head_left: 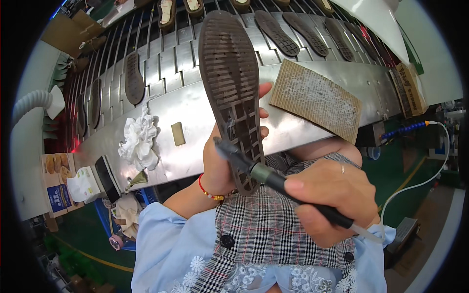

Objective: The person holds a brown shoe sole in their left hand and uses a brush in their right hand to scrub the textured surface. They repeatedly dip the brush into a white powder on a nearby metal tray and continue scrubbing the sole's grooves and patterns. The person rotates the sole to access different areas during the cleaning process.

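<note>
Both hands full: left hand (218, 158) has its fingers (264, 89) curled round a sole (229, 58), right hand (337, 195) pinching a brush (273, 178) between its fingers, cardboard (317, 100) on the surface (193, 158)

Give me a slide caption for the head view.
Left hand holding a brown shoe sole, right hand gripping a black-handled brush over it, at a metal worktable.

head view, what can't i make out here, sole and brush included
All in the head view:
Far face of the sole: turned away.
Palm of the left hand: behind the sole.
Whether the brush touches the sole: its own head hides the spot.
A shoe: cut off by the upper edge.
</note>
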`<control>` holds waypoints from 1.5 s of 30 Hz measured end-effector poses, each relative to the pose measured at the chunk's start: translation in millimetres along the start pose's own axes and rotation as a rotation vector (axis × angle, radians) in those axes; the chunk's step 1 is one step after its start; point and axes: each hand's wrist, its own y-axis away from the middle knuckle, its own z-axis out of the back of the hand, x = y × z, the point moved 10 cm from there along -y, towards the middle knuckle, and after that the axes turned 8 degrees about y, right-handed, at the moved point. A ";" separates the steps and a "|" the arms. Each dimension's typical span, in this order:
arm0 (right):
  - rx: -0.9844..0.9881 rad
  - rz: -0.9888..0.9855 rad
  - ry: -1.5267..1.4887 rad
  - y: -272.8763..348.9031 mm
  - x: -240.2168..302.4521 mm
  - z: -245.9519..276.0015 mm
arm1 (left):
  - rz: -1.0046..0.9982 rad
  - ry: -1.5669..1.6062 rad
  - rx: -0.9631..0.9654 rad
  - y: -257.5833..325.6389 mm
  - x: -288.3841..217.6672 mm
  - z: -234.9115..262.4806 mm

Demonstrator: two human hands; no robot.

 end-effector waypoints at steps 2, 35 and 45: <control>0.015 -0.006 0.043 -1.7 0.3 1.7 | -0.061 0.090 0.054 -4.4 -7.5 -6.5; 0.140 0.187 0.030 10.5 13.8 -6.6 | 0.046 0.526 0.017 -23.0 -39.0 -11.1; 0.263 0.177 -0.066 9.6 9.5 -2.0 | 0.322 0.516 -0.042 -13.8 -8.0 -20.1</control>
